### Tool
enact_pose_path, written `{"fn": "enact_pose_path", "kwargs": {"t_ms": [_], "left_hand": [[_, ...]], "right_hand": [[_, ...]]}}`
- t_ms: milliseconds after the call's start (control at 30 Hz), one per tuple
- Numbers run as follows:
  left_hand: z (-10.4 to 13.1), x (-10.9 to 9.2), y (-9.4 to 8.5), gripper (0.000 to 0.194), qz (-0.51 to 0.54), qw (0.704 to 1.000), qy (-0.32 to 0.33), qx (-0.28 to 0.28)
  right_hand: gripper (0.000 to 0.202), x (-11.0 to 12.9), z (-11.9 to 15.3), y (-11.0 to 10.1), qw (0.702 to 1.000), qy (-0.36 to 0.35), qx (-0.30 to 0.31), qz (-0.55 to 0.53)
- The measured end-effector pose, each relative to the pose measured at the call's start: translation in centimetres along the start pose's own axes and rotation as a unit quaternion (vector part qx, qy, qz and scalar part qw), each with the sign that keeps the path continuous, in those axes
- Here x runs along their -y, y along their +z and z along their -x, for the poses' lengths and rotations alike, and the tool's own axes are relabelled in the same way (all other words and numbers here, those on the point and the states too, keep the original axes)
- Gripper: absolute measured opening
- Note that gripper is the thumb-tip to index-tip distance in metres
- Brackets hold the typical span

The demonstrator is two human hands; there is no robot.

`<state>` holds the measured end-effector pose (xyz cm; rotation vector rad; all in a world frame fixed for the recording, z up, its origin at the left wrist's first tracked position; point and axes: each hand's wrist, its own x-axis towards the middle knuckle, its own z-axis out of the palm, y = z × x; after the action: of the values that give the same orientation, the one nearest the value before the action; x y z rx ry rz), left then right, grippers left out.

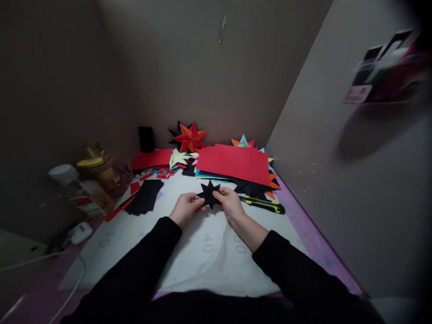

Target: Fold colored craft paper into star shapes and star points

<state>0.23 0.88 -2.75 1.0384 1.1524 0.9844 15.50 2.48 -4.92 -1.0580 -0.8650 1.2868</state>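
Observation:
Between my two hands is a small black paper star with several points, held just above the white mat. My left hand pinches its left side between thumb and fingers. On the other side, the thumb and fingers of my right hand are closed on its right points. A yellow and black utility knife lies just right of my right hand. Left of my left hand rests a fanned stack of black paper. Behind the star, a pile of red paper sheets sits on other coloured sheets.
A white numbered mat covers most of the purple table. Folded red-orange stars lean at the back wall near a black upright object. Jars and a yellow-lidded container crowd the left. A white cable crosses the front left.

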Motion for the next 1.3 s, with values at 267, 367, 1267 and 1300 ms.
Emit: {"fn": "enact_pose_path", "kwargs": {"t_ms": [267, 367, 1267, 1300], "left_hand": [[-0.3, -0.3, 0.0, 0.024, -0.024, 0.999, 0.034, 0.003], [-0.4, -0.2, -0.1, 0.026, -0.017, 0.999, 0.042, 0.000], [-0.3, 0.4, 1.0, 0.029, 0.009, 0.995, 0.078, -0.059], [-0.3, 0.4, 1.0, 0.029, 0.006, 0.995, 0.079, -0.062]], "right_hand": [[0.029, 0.0, -0.1, 0.2, 1.000, -0.003, -0.006, 0.005], [0.028, 0.1, 0.0, 0.2, 1.000, 0.011, 0.006, -0.005], [0.031, 1.1, 0.8, 0.3, 0.974, -0.181, 0.006, 0.140], [0.031, 1.4, 0.8, 0.1, 0.960, -0.215, -0.008, 0.178]]}}
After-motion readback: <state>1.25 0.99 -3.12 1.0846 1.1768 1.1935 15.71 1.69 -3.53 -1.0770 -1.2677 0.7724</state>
